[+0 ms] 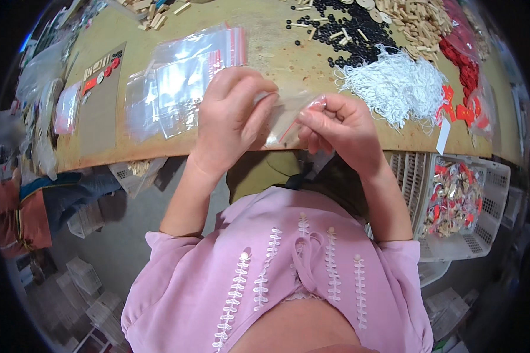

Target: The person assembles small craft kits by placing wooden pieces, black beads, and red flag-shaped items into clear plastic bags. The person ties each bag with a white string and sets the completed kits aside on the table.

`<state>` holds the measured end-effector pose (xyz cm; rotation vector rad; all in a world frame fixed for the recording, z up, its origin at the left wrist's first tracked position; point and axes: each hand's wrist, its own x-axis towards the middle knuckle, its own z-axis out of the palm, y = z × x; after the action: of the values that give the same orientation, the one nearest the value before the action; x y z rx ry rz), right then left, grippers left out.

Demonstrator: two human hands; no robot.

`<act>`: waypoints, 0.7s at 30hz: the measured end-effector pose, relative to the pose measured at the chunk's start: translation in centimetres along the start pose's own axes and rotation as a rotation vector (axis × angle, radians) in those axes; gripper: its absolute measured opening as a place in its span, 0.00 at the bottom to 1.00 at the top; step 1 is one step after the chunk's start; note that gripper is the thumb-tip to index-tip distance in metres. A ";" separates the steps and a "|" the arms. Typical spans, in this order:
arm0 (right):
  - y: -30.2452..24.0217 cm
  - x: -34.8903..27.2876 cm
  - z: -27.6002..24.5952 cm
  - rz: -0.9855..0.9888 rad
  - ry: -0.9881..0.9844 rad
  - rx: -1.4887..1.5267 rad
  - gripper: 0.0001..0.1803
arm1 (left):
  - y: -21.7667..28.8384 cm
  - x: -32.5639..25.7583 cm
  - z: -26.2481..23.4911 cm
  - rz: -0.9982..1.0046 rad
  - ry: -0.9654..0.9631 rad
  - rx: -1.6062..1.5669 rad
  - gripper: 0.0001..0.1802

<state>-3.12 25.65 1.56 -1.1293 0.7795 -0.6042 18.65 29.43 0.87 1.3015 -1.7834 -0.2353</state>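
Note:
Both hands hold one small clear zip bag (288, 120) over the front edge of the wooden table (277, 59). My left hand (232, 115) pinches the bag's left side with thumb and fingers. My right hand (341, 129) pinches its right upper corner near the red zip strip. What lies inside the bag is too small to tell. A loose stack of empty clear zip bags (182, 79) lies on the table just left of my left hand.
A tangle of white strings (394, 82), black beads (347, 29), wooden pieces (418, 20) and red pieces (462, 70) lie at the back right. A grey card with sample parts (100, 97) lies left. A white basket of filled packets (459, 203) stands below the table's right.

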 end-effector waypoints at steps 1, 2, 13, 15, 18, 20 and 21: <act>0.1 0.0 -0.1 -0.005 0.020 0.038 0.11 | 0.4 -0.1 0.4 -0.099 0.062 -0.098 0.08; 0.3 0.1 -0.1 -0.042 0.042 0.085 0.11 | 0.6 -0.1 0.7 -0.126 0.029 -0.210 0.10; 1.1 0.1 0.8 -0.068 0.182 -0.022 0.08 | 2.3 0.2 2.1 -0.205 -0.094 -0.068 0.02; 1.2 -0.3 0.8 -0.008 0.131 -0.122 0.09 | 1.9 0.4 2.2 -0.362 -0.052 -0.089 0.02; 0.6 -0.1 0.6 0.036 0.155 -0.048 0.12 | 1.9 0.5 2.0 -0.113 -0.012 -0.071 0.06; 0.5 0.2 -0.2 0.033 0.170 0.041 0.14 | 1.9 0.3 1.0 0.153 -0.137 0.060 0.09; 0.2 0.1 -0.3 0.000 0.167 0.071 0.14 | 1.6 0.4 1.4 0.241 -0.165 0.006 0.06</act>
<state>-3.32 25.48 1.33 -1.0226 0.8944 -0.7272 16.54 29.27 1.23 1.0841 -2.0621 -0.2077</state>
